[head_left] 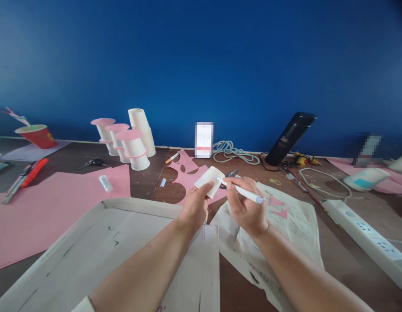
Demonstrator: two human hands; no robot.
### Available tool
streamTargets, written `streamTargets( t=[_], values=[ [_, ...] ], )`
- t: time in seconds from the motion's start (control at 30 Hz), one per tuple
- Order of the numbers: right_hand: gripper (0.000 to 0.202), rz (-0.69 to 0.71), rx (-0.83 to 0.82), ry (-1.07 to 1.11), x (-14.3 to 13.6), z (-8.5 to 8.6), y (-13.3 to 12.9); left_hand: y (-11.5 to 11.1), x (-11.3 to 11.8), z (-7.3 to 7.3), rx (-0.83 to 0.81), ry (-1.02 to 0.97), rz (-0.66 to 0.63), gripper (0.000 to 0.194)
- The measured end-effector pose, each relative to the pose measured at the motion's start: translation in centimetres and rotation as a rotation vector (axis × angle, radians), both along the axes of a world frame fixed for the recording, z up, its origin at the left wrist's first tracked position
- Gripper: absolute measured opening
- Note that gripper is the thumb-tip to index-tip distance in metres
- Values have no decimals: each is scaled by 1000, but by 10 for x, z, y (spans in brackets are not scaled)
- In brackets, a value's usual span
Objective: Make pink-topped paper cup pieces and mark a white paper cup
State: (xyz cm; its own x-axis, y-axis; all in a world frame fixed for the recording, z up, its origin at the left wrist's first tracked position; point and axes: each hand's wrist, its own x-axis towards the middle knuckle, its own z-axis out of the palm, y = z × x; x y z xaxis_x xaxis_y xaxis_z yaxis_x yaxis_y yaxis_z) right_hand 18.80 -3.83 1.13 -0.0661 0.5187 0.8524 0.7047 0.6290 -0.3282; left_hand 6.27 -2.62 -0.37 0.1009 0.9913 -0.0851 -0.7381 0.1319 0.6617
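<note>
My left hand (196, 203) grips a white paper cup (209, 178), which lies tilted on its side in the fingers, thumb on its near wall. A white marker pen (244, 192) with a pale blue end is pinched in my right hand (249, 208). Its tip meets or almost meets the cup's side; contact is hard to tell. Behind the cup lies pink paper with round cut-outs (188, 184). A shallow white box lid (136, 251) sits under my left forearm, and a crumpled printed sheet (298, 216) is under my right.
At the left back stand white cups with pink discs (132, 145) and a white cup stack (143, 130). A utility knife (24, 180) rests on pink sheets (58, 208). A black bottle (288, 138), coiled cable (233, 151) and power strip (366, 238) occupy the right.
</note>
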Motion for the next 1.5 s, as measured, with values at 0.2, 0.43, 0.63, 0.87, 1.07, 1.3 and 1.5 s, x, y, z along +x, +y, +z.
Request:
streamTargets(
  t=[0.2, 0.43, 0.63, 0.87, 1.07, 1.3, 1.5],
  values=[
    [15, 9, -2, -5, 0, 0, 0, 1, 0, 0, -2, -30, -13, 30],
    [14, -2, -34, 81, -1, 0, -1, 1, -1, -1, -19, 28, -6, 28],
    [15, -56, -98, 142, 2, -4, 0, -1, -1, 0, -15, 57, -7, 34],
    [15, -62, -75, 111, 1, -3, 1, -1, 0, -4, -25, 82, -32, 30],
    [14, -20, -75, 96, 0, -2, 0, -2, 0, -3, -15, 67, -39, 31],
    [15, 43, -53, 66, -4, -2, -2, -3, 0, 1, 47, 58, -41, 25],
    [14, 63, -52, 66, -4, -3, -3, -3, 0, 0, 63, 41, -42, 26]
  ],
)
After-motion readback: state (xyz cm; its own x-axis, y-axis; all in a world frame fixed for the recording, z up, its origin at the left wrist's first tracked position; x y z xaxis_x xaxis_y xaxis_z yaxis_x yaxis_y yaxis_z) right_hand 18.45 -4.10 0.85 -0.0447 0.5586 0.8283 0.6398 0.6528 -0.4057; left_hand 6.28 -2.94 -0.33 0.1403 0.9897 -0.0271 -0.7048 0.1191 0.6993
